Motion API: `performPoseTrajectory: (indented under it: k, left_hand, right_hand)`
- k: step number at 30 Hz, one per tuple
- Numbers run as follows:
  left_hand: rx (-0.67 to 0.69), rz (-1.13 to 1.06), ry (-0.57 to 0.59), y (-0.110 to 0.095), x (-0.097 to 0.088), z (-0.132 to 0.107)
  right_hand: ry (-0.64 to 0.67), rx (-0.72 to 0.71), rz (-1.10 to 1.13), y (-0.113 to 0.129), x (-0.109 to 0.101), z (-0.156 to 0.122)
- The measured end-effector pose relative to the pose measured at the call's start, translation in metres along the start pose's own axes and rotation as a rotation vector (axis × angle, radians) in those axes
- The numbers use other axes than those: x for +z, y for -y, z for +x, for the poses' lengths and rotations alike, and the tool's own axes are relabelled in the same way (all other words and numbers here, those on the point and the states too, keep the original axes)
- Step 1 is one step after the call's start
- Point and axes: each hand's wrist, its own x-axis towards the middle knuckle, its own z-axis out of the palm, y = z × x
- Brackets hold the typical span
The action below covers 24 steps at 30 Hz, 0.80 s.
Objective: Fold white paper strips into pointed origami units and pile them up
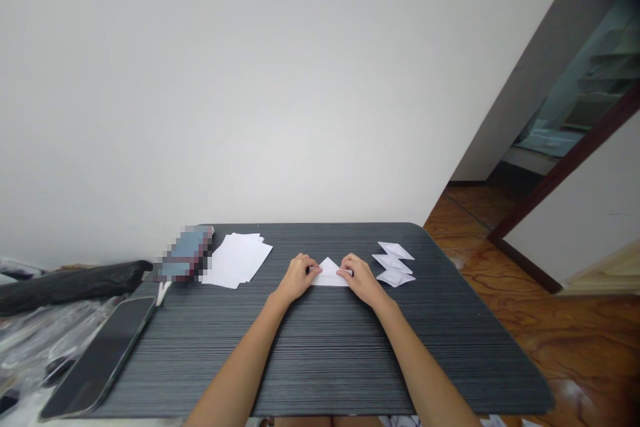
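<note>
A small white folded paper (330,273) lies on the dark table between my hands, its pointed top facing the wall. My left hand (300,273) pinches its left end between thumb and fingers. At the right end, my right hand (361,277) grips the paper in the same way. Just to the right of that hand, three folded paper pieces (395,265) with pointed ends sit one behind another. A loose stack of white paper sheets (237,260) rests to the left of my left hand.
A blurred-out item (185,253) stands at the table's back left corner. Along the left edge lies a dark smartphone (103,353). Beyond it are a long black bundle (70,287) and clear plastic wrapping. The grey striped table (330,353) meets a white wall.
</note>
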Motion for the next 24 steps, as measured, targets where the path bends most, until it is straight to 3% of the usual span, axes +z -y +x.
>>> performPoseTrajectory:
  k: [5, 8, 11, 14, 18, 24]
  left_hand:
    - [-0.078, 0.161, -0.009, -0.008, 0.002, -0.004]
    - [-0.146, 0.306, -0.014, -0.016, 0.004, -0.007]
    - [-0.236, 0.377, -0.004, -0.023, 0.004, -0.009]
    - [-0.288, 0.395, 0.015, -0.027, 0.004, -0.01]
    - [-0.287, 0.414, 0.02, -0.028, 0.003, -0.011]
    - [-0.233, 0.45, 0.015, -0.026, 0.004, -0.013]
  right_hand:
    - [-0.038, 0.022, -0.095, 0.006, 0.001, -0.003]
    - [-0.118, 0.012, -0.26, 0.018, 0.001, -0.007]
    - [-0.081, -0.071, -0.389, 0.028, 0.005, -0.011]
    - [-0.027, -0.148, -0.342, 0.029, 0.009, -0.015]
    - [-0.108, -0.148, -0.251, 0.022, 0.009, -0.021]
    - [-0.177, -0.006, -0.283, 0.021, 0.016, -0.018]
